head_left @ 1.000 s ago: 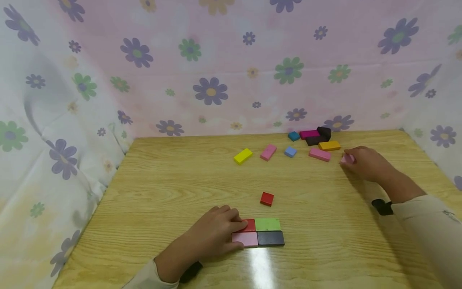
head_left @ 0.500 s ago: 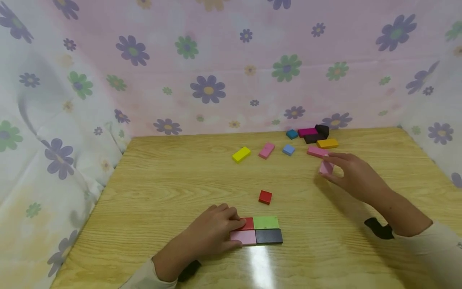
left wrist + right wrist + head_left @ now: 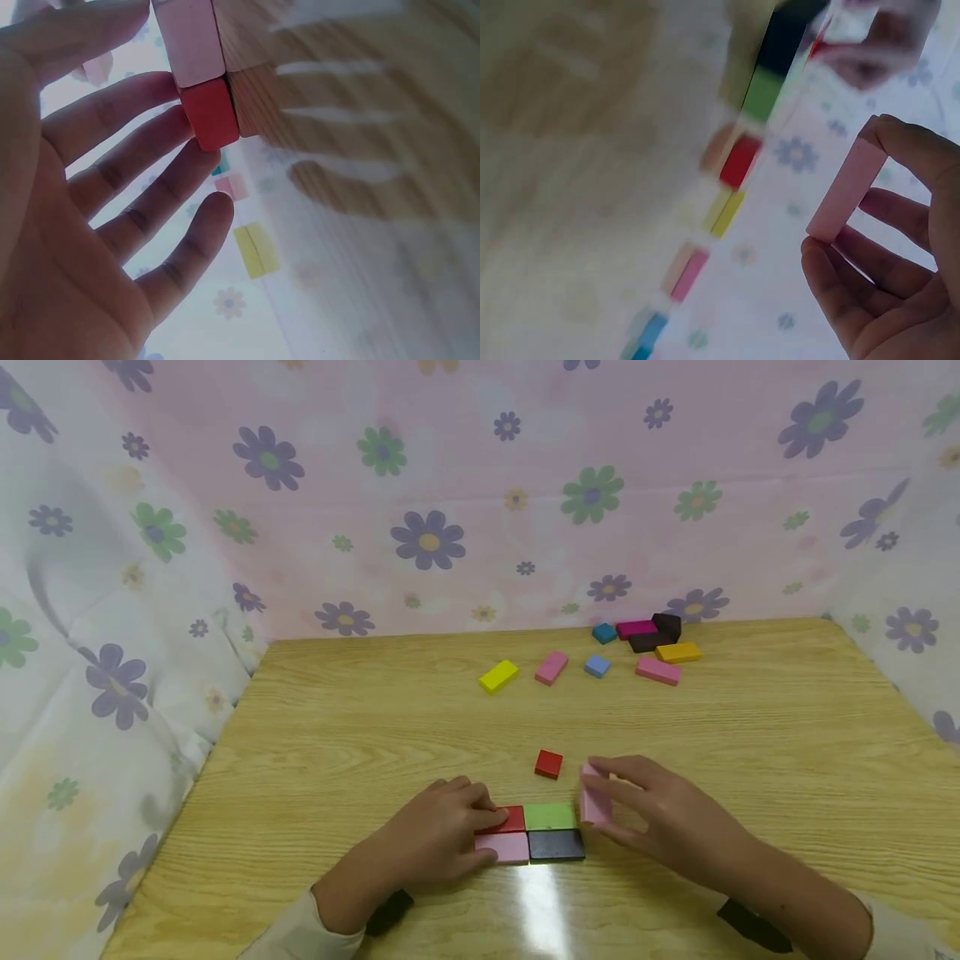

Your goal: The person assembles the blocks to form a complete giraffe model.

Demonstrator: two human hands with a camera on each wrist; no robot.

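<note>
In the head view my right hand [image 3: 660, 810] pinches a light pink block [image 3: 596, 795] by its two ends, thumb at one end and fingertip at the other. That block [image 3: 847, 187] is held up clear in the right wrist view. Just left of it, four-block-style rows lie flush: a red block [image 3: 513, 819] and a lime green block [image 3: 550, 816] behind, a pale pink block [image 3: 502, 847] and a black block [image 3: 556, 844] in front. My left hand [image 3: 427, 839] grips the left end of this group, index finger on the red block, thumb at the pale pink one.
A small red block [image 3: 549, 764] lies behind the group. Farther back are a yellow block [image 3: 498, 677], two pink blocks [image 3: 658, 671], a light blue block [image 3: 597, 666], an orange block [image 3: 678, 652], and magenta, black and teal blocks [image 3: 604, 633] by the flowered cloth [image 3: 480, 485].
My right hand has carried the light pink block from the back right toward the near middle, to the right end of the grouped blocks. My left hand has stayed on the group.
</note>
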